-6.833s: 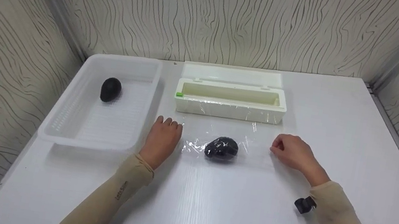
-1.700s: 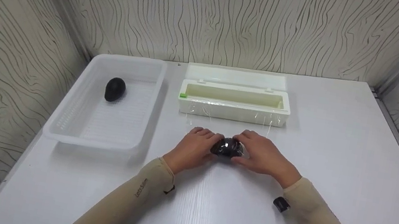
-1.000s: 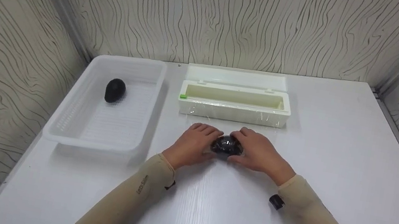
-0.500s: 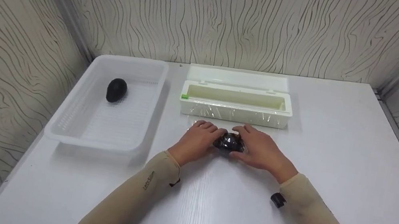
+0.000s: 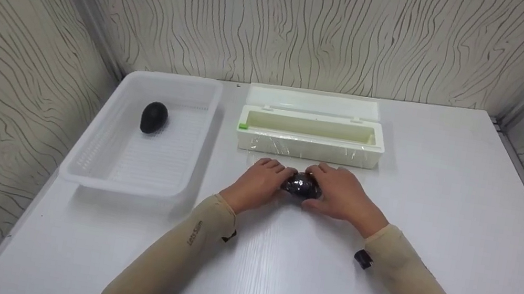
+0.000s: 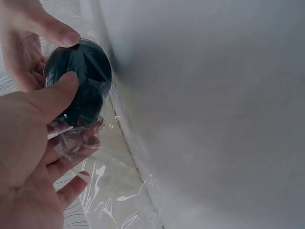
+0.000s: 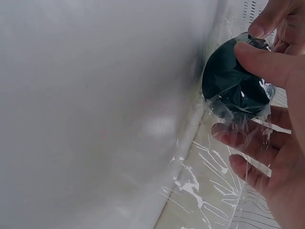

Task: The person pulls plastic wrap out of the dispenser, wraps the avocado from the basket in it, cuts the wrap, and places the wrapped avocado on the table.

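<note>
Left grip: grasping the left end of the wrapped avocado; pressing harder than its partner could make the rounded fruit slip sideways.
Right grip: grasping the right end; letting go early would probably allow the film there to spring loose.
Wrapped avocado: between both grips, toward the middle of the surface, well in from its left and right edges; whether it bears weight there I cannot tell.
Cling film: crumpled around the fruit and creased near the fingers; it could stick to itself or to skin, leaving gaps, and a sharp tug might tear it crookedly.
Film dispenser: just beyond the grips, parallel to the far edge, film lying over its front; since the sheet appears to run back to it, a hard pull could drag the box forward.
Lid: folded open toward the far edge; a knock might drop it onto the film.
Basket: near the far left corner, holding a second avocado; a swinging left elbow could nudge it toward the left edge.
</note>
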A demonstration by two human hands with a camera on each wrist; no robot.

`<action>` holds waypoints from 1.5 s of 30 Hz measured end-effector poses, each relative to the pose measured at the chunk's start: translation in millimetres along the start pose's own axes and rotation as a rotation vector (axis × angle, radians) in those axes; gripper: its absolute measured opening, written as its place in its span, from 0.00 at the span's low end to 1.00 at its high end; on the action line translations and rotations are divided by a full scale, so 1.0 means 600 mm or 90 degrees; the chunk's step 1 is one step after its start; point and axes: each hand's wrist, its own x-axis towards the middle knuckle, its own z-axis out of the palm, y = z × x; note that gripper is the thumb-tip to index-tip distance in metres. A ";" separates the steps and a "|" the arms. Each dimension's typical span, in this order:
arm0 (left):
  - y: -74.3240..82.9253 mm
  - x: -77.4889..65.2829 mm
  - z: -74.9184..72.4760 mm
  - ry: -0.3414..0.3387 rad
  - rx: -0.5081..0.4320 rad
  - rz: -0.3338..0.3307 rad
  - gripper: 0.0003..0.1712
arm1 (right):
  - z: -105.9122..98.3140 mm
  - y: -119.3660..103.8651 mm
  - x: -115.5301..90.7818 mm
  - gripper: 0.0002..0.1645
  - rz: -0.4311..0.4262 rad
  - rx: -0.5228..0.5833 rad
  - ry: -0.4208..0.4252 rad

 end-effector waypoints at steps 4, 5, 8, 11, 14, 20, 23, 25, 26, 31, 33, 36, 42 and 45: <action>-0.003 0.002 -0.003 -0.014 -0.019 -0.014 0.27 | -0.003 0.006 0.004 0.40 -0.001 0.007 0.001; -0.002 0.003 -0.003 -0.018 -0.020 -0.019 0.28 | -0.002 0.008 0.005 0.39 0.000 0.010 0.001; 0.002 0.005 -0.003 -0.018 -0.004 -0.035 0.30 | -0.001 0.012 0.009 0.37 0.002 0.011 -0.001; 0.006 0.007 -0.003 0.003 0.032 -0.049 0.33 | -0.003 0.017 0.014 0.36 0.002 0.022 -0.006; 0.007 0.009 -0.004 0.031 0.064 -0.066 0.37 | -0.006 0.022 0.018 0.35 0.008 0.044 -0.010; 0.011 0.008 -0.001 0.082 0.057 -0.077 0.30 | -0.012 0.029 0.025 0.32 0.006 0.067 -0.018; 0.011 0.008 0.000 0.089 0.049 -0.081 0.26 | -0.012 0.032 0.025 0.33 0.021 0.081 -0.024; 0.009 0.009 0.000 0.083 0.035 -0.086 0.25 | -0.009 0.034 0.024 0.34 0.034 0.095 -0.023; 0.007 0.010 0.000 0.078 0.027 -0.088 0.26 | -0.008 0.035 0.023 0.34 0.040 0.101 -0.022; 0.000 0.013 0.001 0.049 -0.004 -0.093 0.26 | -0.002 0.033 0.022 0.37 0.027 0.076 -0.007; -0.002 0.015 0.001 0.040 -0.008 -0.093 0.26 | -0.002 0.031 0.022 0.37 0.021 0.061 -0.002; -0.003 0.016 0.000 0.030 -0.016 -0.093 0.28 | -0.003 0.029 0.023 0.35 0.021 0.058 -0.001; -0.003 0.023 -0.001 0.020 -0.009 -0.084 0.27 | -0.009 0.028 0.024 0.33 0.018 0.066 -0.013; -0.005 0.026 -0.002 0.030 0.005 -0.080 0.24 | -0.009 0.028 0.026 0.33 0.014 0.054 -0.003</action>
